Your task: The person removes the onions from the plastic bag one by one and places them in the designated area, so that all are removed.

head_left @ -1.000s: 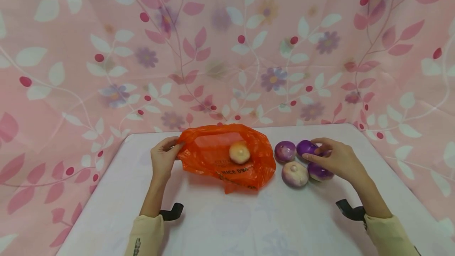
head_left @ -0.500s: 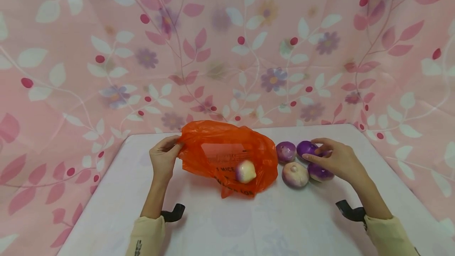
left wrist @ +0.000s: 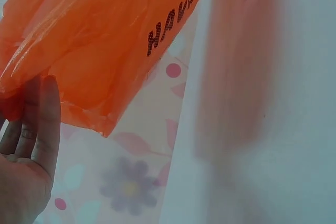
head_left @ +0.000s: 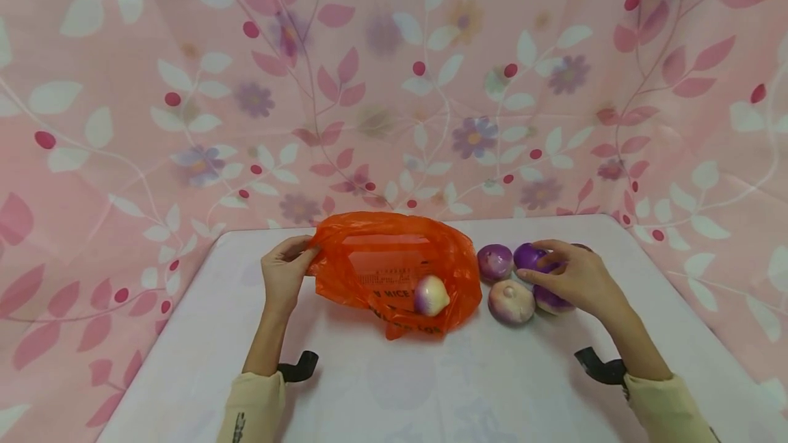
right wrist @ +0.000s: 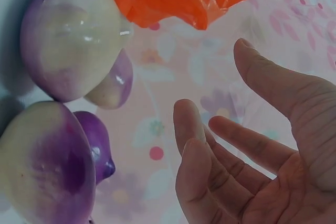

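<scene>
My left hand (head_left: 284,272) pinches the rim of an orange plastic bag (head_left: 338,282), whose mouth gapes toward me. One purple-and-cream onion (head_left: 432,295) lies in the bag near its front edge. My right hand (head_left: 585,279) is over a cluster of onions, thumb and fingers apart; in the right wrist view, nothing is between those fingers. Nearest to it are a deep purple onion (head_left: 527,256) and a purple-and-white onion (head_left: 550,300), both partly hidden. A pinkish purple onion (head_left: 495,262) and a paler onion (head_left: 511,302) sit between them and the bag.
All of this stands on a white-covered table (head_left: 394,388). Behind rises a pink floral cloth (head_left: 382,87). Part of another onion (head_left: 581,247) shows behind my right hand. A black curved piece (head_left: 299,368) is at my left wrist, another (head_left: 600,366) at my right.
Inside the bag, the onion has come forward and slightly right, turning its pointed tip rightward. My right hand has shifted a little left, uncovering part of an onion behind it. My left hand keeps its pinch.
</scene>
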A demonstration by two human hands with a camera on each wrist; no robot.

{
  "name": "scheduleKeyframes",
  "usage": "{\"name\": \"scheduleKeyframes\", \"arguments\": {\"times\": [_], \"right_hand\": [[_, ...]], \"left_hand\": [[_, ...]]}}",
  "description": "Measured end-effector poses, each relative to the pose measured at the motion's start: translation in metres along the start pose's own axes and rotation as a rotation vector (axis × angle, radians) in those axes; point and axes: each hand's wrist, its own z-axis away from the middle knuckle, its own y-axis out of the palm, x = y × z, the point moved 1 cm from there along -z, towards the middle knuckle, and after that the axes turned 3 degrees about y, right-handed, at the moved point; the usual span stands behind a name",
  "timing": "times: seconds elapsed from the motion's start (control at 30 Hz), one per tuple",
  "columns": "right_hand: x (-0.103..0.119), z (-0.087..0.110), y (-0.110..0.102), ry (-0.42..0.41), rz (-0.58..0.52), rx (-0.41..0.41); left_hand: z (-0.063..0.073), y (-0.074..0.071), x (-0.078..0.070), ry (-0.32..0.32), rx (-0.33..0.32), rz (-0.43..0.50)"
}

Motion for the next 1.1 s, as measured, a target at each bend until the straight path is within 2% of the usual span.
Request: {"name": "scheduleKeyframes", "arguments": {"times": [0.27, 0.5, 0.6, 0.87, 1.1], "right_hand": [[0.007, -0.001, 0.011, 0.023, -0.074, 0.037], [0.014, -0.006, 0.025, -0.026, -0.08, 0.055], [0.019, -0.009, 0.033, -0.016, -0.087, 0.056], [0.033, -0.016, 0.061, -0.003, -0.203, 0.105], [0.041, -0.023, 0.081, -0.042, -0.223, 0.112]], "left_hand": [[0.001, -0.006, 0.004, -0.065, -0.017, -0.121], [-0.004, -0.02, 0.037, -0.126, -0.032, -0.14], [-0.005, -0.023, 0.045, -0.131, -0.043, -0.149], [-0.002, -0.023, 0.047, -0.146, -0.038, -0.203], [-0.003, -0.022, 0.046, -0.16, -0.023, -0.225]]}}
